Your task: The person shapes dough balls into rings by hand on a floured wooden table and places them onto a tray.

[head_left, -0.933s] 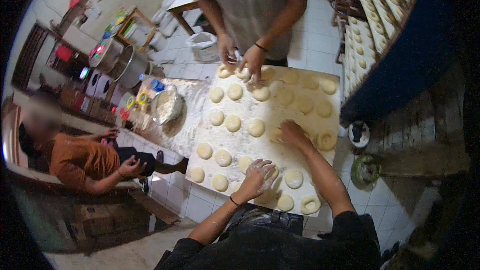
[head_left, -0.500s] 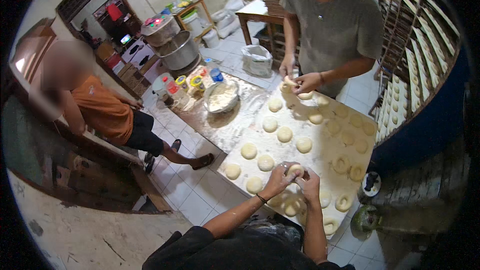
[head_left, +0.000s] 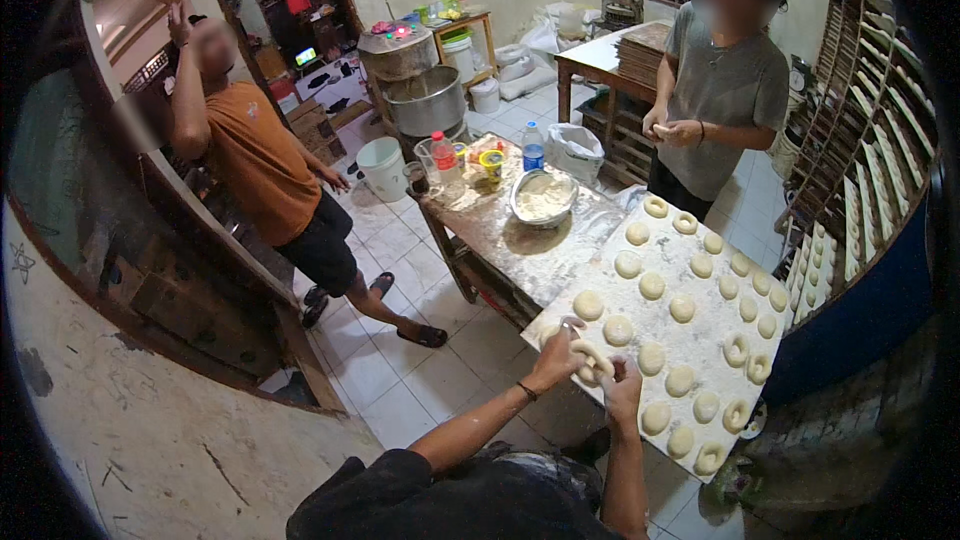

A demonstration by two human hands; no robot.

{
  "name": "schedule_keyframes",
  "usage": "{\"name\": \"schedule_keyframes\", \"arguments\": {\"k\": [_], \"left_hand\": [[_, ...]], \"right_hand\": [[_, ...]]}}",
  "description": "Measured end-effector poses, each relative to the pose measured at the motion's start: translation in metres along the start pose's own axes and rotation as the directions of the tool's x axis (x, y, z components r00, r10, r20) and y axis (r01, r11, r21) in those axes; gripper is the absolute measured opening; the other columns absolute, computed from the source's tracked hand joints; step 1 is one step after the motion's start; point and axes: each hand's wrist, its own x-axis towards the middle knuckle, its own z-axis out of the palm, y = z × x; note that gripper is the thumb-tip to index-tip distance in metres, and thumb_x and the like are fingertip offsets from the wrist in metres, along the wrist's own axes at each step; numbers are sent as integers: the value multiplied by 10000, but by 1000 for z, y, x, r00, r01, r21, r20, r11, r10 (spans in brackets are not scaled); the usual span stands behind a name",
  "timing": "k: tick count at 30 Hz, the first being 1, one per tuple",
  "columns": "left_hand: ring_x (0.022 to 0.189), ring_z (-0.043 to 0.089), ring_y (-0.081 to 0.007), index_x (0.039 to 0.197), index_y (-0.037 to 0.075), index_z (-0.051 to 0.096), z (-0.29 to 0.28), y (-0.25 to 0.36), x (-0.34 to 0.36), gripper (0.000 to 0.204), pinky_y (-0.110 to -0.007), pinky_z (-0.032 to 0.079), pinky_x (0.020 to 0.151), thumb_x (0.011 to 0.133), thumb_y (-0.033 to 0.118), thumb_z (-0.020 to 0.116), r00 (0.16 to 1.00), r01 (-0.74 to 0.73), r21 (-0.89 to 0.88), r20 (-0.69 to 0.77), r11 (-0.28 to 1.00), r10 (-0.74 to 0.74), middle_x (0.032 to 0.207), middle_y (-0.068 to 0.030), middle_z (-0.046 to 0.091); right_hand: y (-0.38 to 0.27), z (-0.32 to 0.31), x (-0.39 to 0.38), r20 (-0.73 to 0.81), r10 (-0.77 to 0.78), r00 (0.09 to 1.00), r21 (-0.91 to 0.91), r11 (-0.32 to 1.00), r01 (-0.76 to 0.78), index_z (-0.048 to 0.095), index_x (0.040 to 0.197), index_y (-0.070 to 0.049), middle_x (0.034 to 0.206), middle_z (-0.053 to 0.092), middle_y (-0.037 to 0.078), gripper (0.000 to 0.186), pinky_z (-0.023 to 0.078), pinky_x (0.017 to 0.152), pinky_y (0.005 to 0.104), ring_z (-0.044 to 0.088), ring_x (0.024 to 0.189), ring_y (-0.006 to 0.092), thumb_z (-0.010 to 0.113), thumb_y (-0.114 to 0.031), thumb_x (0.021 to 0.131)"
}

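A soft, pale dough ring (head_left: pixel 598 358) hangs between my hands just above the near left part of a floured white board (head_left: pixel 640 321). My left hand (head_left: pixel 560 355) curls round its left side, and my right hand (head_left: pixel 622 386) grips its right side. Both are floury and closed on the dough. Round dough pieces (head_left: pixel 681 308) lie in rows on the board beyond and to the right of my hands. Several shaped dough rings (head_left: pixel 736 349) sit along the board's right and far edges.
On the wooden table (head_left: pixel 470 230) stand a bowl of flour (head_left: pixel 545 197), bottles and tubs. Across the board a co-worker in a grey shirt (head_left: pixel 725 90) holds both hands together. Another person in orange (head_left: pixel 262 150) stands left. A rack of dough trays (head_left: pixel 870 160) rises right.
The view has tilted up and swung left. The dough in my hands has gone from a compact piece to an open ring. The co-worker's hands have drawn back from the board toward the body.
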Motion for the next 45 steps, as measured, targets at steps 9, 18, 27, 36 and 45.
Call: {"name": "schedule_keyframes", "arguments": {"k": [9,18,27,36,45], "left_hand": [[801,570,-202,1222,15,383,-74,9,-49,438,-262,499,687,818,113,518,919,341,-927,364,154,151,960,-127,528],[774,610,-248,1368,74,222,-112,15,-33,564,-366,510,748,937,431,301,805,541,-819,570,190,162,1117,-165,534],[509,454,-82,1163,94,425,-15,44,8,584,-214,427,518,905,575,216,756,524,-475,642,706,-129,680,-1,497],[414,290,-50,957,106,450,147,59,79,318,-234,288,394,889,416,454,804,477,-877,412,52,-429,514,45,346],[733,555,-142,1191,117,432,206,47,150,377,-282,470,582,908,365,459,332,905,-220,900,366,-281,958,-84,558]], "right_hand": [[-36,73,-26,149,260,954,739,612,-281,409,1088,-29,814,520,80,353,480,623,312,531,671,182,412,75,751],[-44,50,-32,619,156,770,699,339,-630,429,1128,-119,682,529,67,267,285,346,178,349,412,43,331,-270,930],[-67,-27,20,442,202,874,28,971,-239,440,1225,-120,610,507,42,421,395,500,268,424,459,96,398,-401,915],[0,-110,70,-47,596,802,989,139,-45,493,976,-121,489,287,-24,184,270,385,232,288,383,99,517,-278,882],[-1,-205,65,187,489,852,847,359,-392,402,1193,-64,752,501,85,333,415,500,245,486,591,131,452,-222,905]]}}
